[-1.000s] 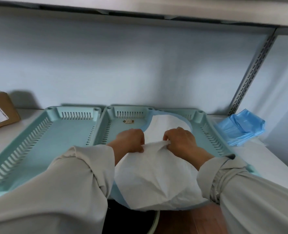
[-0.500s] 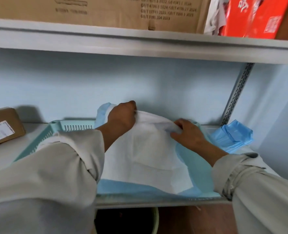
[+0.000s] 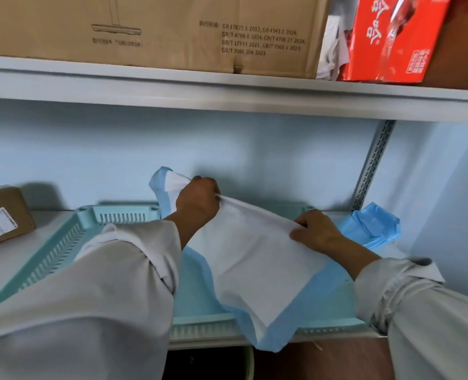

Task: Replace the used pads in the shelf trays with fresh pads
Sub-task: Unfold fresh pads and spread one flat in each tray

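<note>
Both hands grip one white, blue-edged pad spread above the right tray: the left hand pinches its raised far edge, the right hand its right edge, and a corner droops past the shelf front. The left tray beside it shows only its slotted wall. Folded blue pads lie at the far right.

Most of the right tray is hidden beneath the pad, and the left tray is partly covered by the sleeve of the left hand. The fingertips of the right hand are concealed by the gripped edge. Above the grip, the cardboard box and red carton are cut off by the top edge.
</note>
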`<state>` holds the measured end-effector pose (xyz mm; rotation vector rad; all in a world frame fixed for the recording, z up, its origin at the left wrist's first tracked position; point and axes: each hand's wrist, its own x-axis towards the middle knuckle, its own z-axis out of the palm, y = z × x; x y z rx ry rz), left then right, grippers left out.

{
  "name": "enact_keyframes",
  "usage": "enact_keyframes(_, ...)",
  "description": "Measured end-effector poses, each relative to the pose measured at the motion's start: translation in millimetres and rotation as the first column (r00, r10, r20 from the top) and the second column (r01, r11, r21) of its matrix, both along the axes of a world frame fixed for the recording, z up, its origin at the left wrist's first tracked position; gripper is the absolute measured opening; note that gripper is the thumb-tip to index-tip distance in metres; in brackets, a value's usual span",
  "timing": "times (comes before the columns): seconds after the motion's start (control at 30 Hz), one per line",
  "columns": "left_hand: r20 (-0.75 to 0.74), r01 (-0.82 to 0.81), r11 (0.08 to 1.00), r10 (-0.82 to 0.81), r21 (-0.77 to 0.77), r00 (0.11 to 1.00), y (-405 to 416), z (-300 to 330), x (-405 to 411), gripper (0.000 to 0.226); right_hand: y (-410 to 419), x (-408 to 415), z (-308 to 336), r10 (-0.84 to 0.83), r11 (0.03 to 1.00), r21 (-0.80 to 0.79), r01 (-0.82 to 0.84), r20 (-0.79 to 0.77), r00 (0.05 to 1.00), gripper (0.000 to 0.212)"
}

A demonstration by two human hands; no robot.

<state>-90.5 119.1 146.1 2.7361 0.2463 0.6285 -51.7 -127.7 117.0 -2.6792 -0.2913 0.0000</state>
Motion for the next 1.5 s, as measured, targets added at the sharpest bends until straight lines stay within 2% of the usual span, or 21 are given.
enact_keyframes(0.07, -0.064, -0.008, 0.999, 0.006, -0.032, 0.998, -4.2, -9.8, 8.7, 0.019, -4.2, 3.5, -0.3, -0.053, 0.999, 0.015, 0.053, 0.008, 0.999, 0.006)
enact_keyframes(0.13, -0.038, 0.011, 0.996, -0.015, -0.094, 0.999, -13.4, -7.3, 20.8, 0.020, -8.6, 4.7, 11.0, -0.191, 0.979, 0.104, 0.174, 0.176, 0.966, 0.013)
enact_keyframes(0.2, 0.092, 0.052, 0.983, -0.036, -0.175, 0.995, -28.6, 7.6, 35.8, 0.020, -11.9, -2.5, 37.0, -0.312, 0.946, 0.216, 0.241, 0.415, 0.855, 0.023)
enact_keyframes(0.27, 0.263, 0.137, 0.946, -0.058, -0.294, 0.963, -42.5, 25.8, 47.6, 0.019, -12.8, -14.0, 66.9, -0.342, 0.939, 0.257, 0.230, 0.604, 0.720, 0.026)
enact_keyframes(0.33, 0.419, 0.251, 0.898, -0.084, -0.361, 0.904, -52.8, 37.6, 57.7, 0.018, -15.0, -19.6, 86.6, -0.287, 0.957, 0.199, 0.210, 0.735, 0.614, 0.027)
enact_keyframes(0.4, 0.500, 0.305, 0.890, -0.105, -0.338, 0.860, -53.0, 36.8, 63.3, 0.020, -14.4, -21.6, 89.9, -0.182, 0.982, 0.125, 0.140, 0.824, 0.537, 0.027)
enact_keyframes(0.5, 0.434, 0.278, 0.902, -0.117, -0.331, 0.893, -42.6, 17.9, 61.4, 0.031, -8.5, -29.1, 71.3, 0.016, 0.999, -0.028, 0.017, 0.856, 0.516, 0.026)
enact_keyframes(0.57, 0.305, 0.218, 0.911, -0.110, -0.349, 0.946, -32.9, 0.7, 53.3, 0.036, 3.1, -38.4, 47.3, 0.155, 0.984, -0.175, -0.025, 0.787, 0.597, 0.019)
enact_keyframes(0.63, 0.094, 0.085, 0.903, -0.050, -0.422, 0.994, -22.5, -19.4, 40.3, 0.037, 20.7, -45.7, 15.8, 0.252, 0.945, -0.321, -0.055, 0.612, 0.750, 0.011)
enact_keyframes(0.7, -0.147, -0.059, 0.850, -0.022, -0.523, 0.989, -17.3, -38.6, 25.0, 0.044, 40.8, -50.5, -13.5, 0.314, 0.893, -0.442, -0.080, 0.486, 0.815, 0.028)
enact_keyframes(0.77, -0.287, -0.125, 0.762, -0.083, -0.635, 0.954, -15.9, -58.5, 9.1, 0.053, 60.9, -58.6, -34.0, 0.339, 0.848, -0.517, -0.116, 0.362, 0.868, 0.026)
enact_keyframes(0.83, -0.374, -0.167, 0.681, -0.168, -0.713, 0.912, -19.0, -74.7, -8.5, 0.056, 74.4, -62.0, -54.5, 0.341, 0.838, -0.517, -0.175, 0.246, 0.907, 0.019)
enact_keyframes(0.93, -0.518, -0.260, 0.588, -0.324, -0.766, 0.792, -24.7, -98.5, -29.7, 0.059, 91.6, -70.0, -65.1, 0.319, 0.873, -0.423, -0.244, 0.115, 0.941, 0.025)
enact_keyframes(1.0, -0.518, -0.297, 0.494, -0.403, -0.817, 0.755, -31.6, -107.8, -37.7, 0.050, 99.8, -72.3, -65.7, 0.309, 0.918, -0.258, -0.301, -0.013, 0.951, 0.026)
enact_keyframes(1.03, -0.493, -0.293, 0.471, -0.387, -0.832, 0.779, -34.4, -111.0, -38.9, 0.044, 100.7, -72.1, -65.3, 0.315, 0.933, -0.138, -0.333, -0.136, 0.939, 0.026)
enact_keyframes(1.1, -0.459, -0.262, 0.538, -0.274, -0.802, 0.845, -32.1, -116.2, -35.3, 0.045, 91.3, -66.8, -65.0, 0.332, 0.943, 0.079, -0.323, -0.303, 0.893, 0.028)
enact_keyframes(1.2, -0.454, -0.212, 0.812, -0.071, -0.543, 0.888, -7.9, -116.8, -26.3, 0.045, 58.8, -46.8, -68.8, 0.184, 0.982, 0.093, -0.167, -0.223, 0.957, 0.030)
enact_keyframes(1.27, -0.549, -0.186, 0.936, -0.009, -0.298, 0.836, 7.5, -116.3, -22.4, 0.046, 32.1, -30.0, -79.3, 0.034, 0.997, 0.071, -0.020, -0.198, 0.980, 0.025)
enact_keyframes(1.37, -0.604, -0.122, 0.987, 0.036, -0.101, 0.796, 7.5, -115.7, -20.5, 0.055, 2.0, -13.2, -97.0, -0.132, 0.989, 0.021, 0.144, -0.282, 0.950, 0.019)
enact_keyframes(1.47, -0.504, 0.038, 0.982, -0.128, -0.186, 0.854, -16.6, -116.1, -18.4, 0.050, -7.6, -6.5, -115.2, -0.203, 0.974, 0.023, 0.226, -0.362, 0.910, 0.025)
enact_keyframes(1.5, -0.486, 0.108, 0.969, -0.207, -0.223, 0.849, -28.0, -117.0, -18.0, 0.045, -7.5, -7.7, -118.0, -0.213, 0.967, 0.045, 0.249, -0.392, 0.895, 0.020)
